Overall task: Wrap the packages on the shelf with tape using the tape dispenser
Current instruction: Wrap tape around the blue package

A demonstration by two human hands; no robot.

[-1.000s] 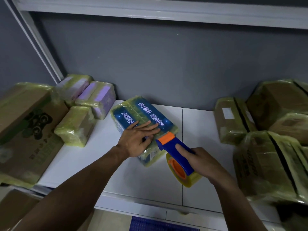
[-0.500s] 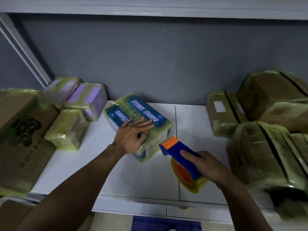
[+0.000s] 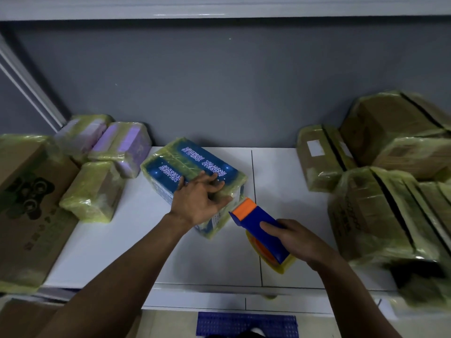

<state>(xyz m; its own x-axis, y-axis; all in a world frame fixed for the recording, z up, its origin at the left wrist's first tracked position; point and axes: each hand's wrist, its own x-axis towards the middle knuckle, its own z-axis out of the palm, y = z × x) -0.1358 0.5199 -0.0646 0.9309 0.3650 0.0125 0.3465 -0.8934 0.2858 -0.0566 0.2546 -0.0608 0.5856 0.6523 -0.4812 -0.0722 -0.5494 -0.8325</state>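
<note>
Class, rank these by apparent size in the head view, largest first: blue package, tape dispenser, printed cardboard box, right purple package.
1. printed cardboard box
2. blue package
3. tape dispenser and right purple package look alike; the dispenser is nearer and partly covered by the right hand, so left unranked.

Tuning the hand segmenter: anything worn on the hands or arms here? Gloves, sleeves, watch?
Nothing worn that shows. The left hand and the right hand are bare: no gloves, rings, watch or wristbands, and no sleeves anywhere up to the frame edge. The light is dim, so small marks cannot be ruled out.
</note>
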